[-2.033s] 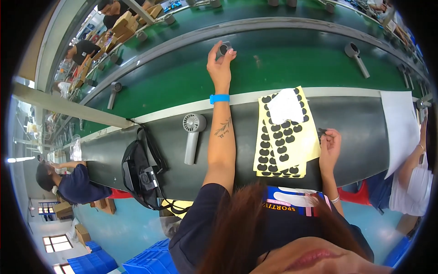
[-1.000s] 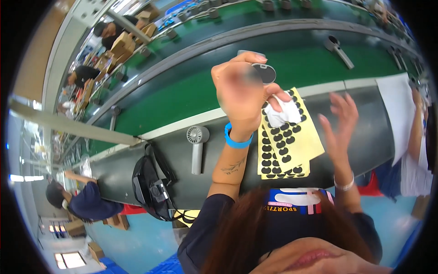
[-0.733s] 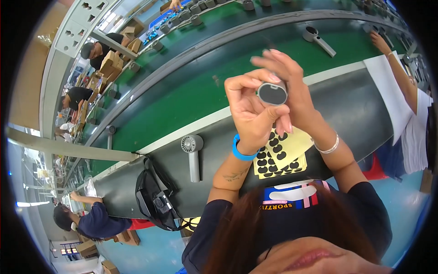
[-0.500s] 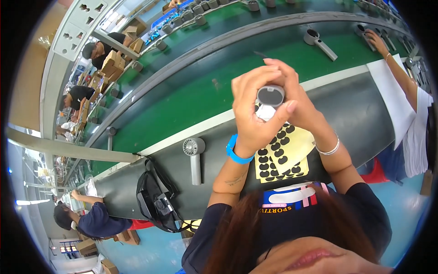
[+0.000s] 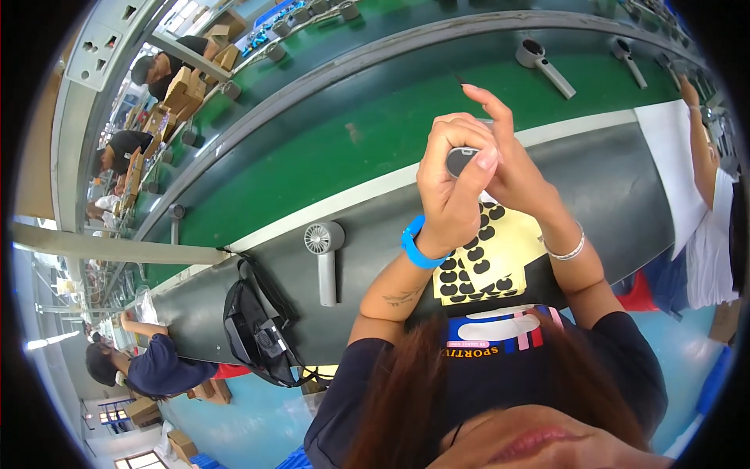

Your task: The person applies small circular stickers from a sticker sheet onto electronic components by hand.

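Observation:
My left hand (image 5: 453,172), with a blue band at the wrist, is closed around a grey handheld fan seen nearly end-on. Its thumb lies across the dark round face (image 5: 461,160) of the fan. Against it from the other side is my right hand (image 5: 512,156), a silver bracelet on its wrist. The right index finger is raised, and a thin dark pointed piece (image 5: 459,78) shows at its tip. Its other fingers are bent and partly hidden. Beneath both hands lie yellow sheets (image 5: 492,258) with rows of black round stickers.
On the dark bench to the left are a grey handheld fan (image 5: 324,258) and a black bag (image 5: 262,328). Beyond runs a green conveyor belt (image 5: 312,168) carrying another fan (image 5: 544,66). A white sheet (image 5: 668,156) and a co-worker's arm (image 5: 703,148) are at right.
My hands have shifted slightly right and turned. The left thumb now covers part of the fan's dark face, and the right index finger is raised higher. The co-worker's hand at right has moved farther right.

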{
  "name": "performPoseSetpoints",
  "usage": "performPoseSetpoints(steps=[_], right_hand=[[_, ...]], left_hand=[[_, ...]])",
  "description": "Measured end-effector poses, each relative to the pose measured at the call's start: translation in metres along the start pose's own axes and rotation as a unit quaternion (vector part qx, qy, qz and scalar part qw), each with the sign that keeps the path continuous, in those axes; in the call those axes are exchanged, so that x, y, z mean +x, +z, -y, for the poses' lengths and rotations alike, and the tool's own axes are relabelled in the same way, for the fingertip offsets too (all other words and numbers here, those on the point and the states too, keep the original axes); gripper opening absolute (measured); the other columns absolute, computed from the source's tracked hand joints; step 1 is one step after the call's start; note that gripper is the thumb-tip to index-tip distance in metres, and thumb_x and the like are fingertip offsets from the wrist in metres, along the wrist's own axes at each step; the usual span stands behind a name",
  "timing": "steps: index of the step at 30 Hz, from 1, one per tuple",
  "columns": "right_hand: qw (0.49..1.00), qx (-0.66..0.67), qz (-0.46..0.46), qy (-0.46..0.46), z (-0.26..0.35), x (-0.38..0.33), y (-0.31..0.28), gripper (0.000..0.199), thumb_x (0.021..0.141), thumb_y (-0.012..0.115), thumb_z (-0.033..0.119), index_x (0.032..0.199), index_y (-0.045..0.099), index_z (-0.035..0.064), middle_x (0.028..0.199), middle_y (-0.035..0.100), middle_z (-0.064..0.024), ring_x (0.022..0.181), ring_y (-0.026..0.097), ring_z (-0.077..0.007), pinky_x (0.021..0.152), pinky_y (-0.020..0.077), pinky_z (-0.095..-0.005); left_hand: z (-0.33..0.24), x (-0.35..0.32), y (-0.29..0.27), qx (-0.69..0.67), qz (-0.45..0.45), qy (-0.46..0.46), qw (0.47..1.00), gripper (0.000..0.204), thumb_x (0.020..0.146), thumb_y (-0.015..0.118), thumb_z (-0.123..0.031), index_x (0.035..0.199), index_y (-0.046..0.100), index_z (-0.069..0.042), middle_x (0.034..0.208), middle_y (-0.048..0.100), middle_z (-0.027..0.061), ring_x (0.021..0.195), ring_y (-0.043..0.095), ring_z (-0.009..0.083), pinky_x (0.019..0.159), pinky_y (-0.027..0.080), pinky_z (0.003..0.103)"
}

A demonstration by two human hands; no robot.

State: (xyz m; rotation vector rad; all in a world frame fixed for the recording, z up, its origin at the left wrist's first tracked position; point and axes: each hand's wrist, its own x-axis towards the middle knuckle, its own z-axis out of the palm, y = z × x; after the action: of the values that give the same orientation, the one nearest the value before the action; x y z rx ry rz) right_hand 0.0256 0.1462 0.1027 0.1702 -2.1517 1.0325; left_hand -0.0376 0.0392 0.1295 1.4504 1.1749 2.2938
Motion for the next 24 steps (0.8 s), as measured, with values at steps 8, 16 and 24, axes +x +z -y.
performPoseSetpoints(steps=[8,16,24], right_hand=[[0.998,-0.057,0.028,-0.022,-0.001,0.007,-0.002,0.083,0.073,0.061,-0.010,0.143,0.020,0.0087,0.130,0.049,-0.0157,0.121,0.041,-0.0378,0.105,0.0273,-0.0450],[0.889,-0.386,0.243,0.052,-0.062,0.062,0.021,0.080,0.079,0.056,-0.006,0.148,0.021,0.0176,0.109,0.061,-0.0130,0.108,0.057,-0.0247,0.103,0.0266,-0.0583],[0.937,-0.308,0.166,-0.009,-0.134,0.044,0.012,0.075,0.075,0.042,-0.013,0.144,0.031,0.0153,0.140,0.044,-0.0124,0.132,0.040,-0.0244,0.109,0.0190,-0.0574]], left_hand=[[0.004,-0.003,-0.007,0.056,0.006,0.012,0.998,0.016,0.094,0.048,-0.016,0.092,0.050,-0.001,0.087,0.056,0.0111,0.082,0.052,0.0170,0.076,0.045,0.031],[-0.006,0.025,-0.044,0.183,-0.157,0.076,0.968,0.058,0.090,0.058,-0.020,0.137,0.034,0.002,0.142,0.036,0.0150,0.133,0.032,0.0254,0.109,0.020,0.042],[-0.043,0.021,-0.059,0.187,-0.201,0.132,0.953,0.028,0.087,0.052,0.001,0.115,0.052,0.003,0.129,0.049,0.0211,0.110,0.056,0.0262,0.090,0.044,0.035]])
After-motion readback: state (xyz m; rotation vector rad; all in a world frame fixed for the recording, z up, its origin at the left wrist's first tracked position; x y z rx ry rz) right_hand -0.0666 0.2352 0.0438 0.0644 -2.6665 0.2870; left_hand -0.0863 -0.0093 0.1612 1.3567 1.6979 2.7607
